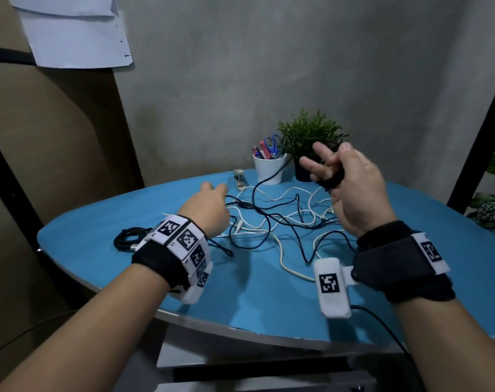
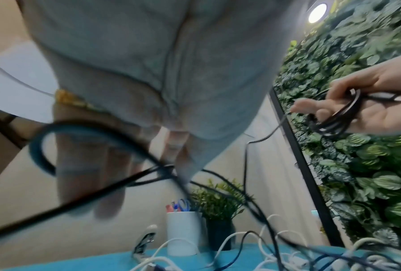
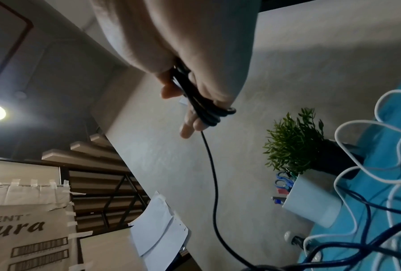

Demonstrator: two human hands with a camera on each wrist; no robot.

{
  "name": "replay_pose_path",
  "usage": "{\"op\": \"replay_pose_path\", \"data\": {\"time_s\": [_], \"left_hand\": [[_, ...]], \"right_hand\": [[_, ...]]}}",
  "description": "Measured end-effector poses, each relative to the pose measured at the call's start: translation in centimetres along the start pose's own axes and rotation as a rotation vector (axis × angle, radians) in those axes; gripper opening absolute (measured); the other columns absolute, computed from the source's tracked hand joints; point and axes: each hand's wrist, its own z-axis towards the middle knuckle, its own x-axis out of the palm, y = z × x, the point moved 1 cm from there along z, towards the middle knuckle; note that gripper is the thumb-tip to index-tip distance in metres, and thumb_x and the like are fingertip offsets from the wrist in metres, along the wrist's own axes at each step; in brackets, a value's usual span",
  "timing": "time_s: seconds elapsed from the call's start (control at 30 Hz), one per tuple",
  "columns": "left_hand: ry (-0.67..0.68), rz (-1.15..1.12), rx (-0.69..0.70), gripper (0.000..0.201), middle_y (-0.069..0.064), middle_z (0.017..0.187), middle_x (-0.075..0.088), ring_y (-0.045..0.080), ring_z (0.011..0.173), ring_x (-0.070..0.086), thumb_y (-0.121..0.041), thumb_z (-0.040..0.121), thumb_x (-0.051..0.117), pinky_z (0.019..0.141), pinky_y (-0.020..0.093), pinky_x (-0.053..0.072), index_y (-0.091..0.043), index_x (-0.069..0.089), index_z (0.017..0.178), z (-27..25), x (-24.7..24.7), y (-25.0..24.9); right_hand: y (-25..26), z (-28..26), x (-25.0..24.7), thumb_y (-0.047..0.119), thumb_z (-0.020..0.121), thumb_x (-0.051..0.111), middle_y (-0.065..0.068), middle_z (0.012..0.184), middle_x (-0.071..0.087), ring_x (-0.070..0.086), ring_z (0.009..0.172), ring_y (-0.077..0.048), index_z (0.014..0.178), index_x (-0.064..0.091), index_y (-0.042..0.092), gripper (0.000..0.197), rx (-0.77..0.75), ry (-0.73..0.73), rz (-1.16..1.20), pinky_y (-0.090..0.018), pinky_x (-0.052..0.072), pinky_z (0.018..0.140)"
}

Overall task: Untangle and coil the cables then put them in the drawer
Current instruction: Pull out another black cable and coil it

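Black cable (image 1: 329,176) loops coiled in my right grip (image 1: 351,188); my left grip (image 1: 209,205), fingers relaxed, rests on tangled cables (image 1: 280,222) on the counter (image 1: 269,292).

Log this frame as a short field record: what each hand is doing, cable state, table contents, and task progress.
right hand: raised above the table, holds a black cable wound in loops around its fingers, the free end trailing down to the pile
left hand: low over the tangled cables; grip unclear
cables: white and dark ones still intertwined on the blue table
coiled black cable: lies at the table's left end
other items: white cup with scissors and pens, potted plant
progress: coiling under way; drawer step not yet done
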Motion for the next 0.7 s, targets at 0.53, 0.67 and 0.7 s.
{"op": "replay_pose_path", "data": {"time_s": [0.53, 0.67, 0.7], "left_hand": [[0.138, 0.167, 0.625, 0.022, 0.001, 0.101, 0.066, 0.023, 0.106, 0.053, -0.03, 0.095, 0.044, 0.09, 0.034, 0.029, -0.026, 0.06, 0.109, -1.8, 3.9, -5.4], [0.234, 0.07, 0.611, 0.016, -0.001, 0.098, 0.065, 0.022, 0.098, 0.056, -0.022, 0.092, 0.045, 0.085, 0.032, 0.036, -0.025, 0.061, 0.097, -2.2, 4.0, -4.3], [0.216, 0.005, 0.595, 0.016, -0.001, 0.097, 0.066, 0.022, 0.095, 0.057, -0.022, 0.093, 0.044, 0.084, 0.032, 0.04, -0.025, 0.06, 0.096, -2.1, 3.7, -4.1]], "right_hand": [[0.2, -0.2, 0.4, 0.022, 0.102, 0.036, -0.02, 0.113, 0.061, 0.063, 0.108, -0.026, 0.081, 0.047, 0.009, 0.027, 0.086, -0.123, 0.429, -0.035, 0.049, 0.097], [-0.7, 0.2, -0.4, 0.021, 0.1, 0.042, 0.005, 0.087, 0.055, 0.052, 0.083, -0.007, 0.083, 0.052, 0.015, 0.021, -0.106, -0.125, -0.261, -0.022, 0.042, 0.082], [-1.0, 0.2, -0.6, 0.021, 0.099, 0.042, 0.005, 0.087, 0.055, 0.05, 0.082, -0.008, 0.086, 0.052, 0.014, 0.018, -0.16, -0.08, -0.498, -0.027, 0.042, 0.081]]}}
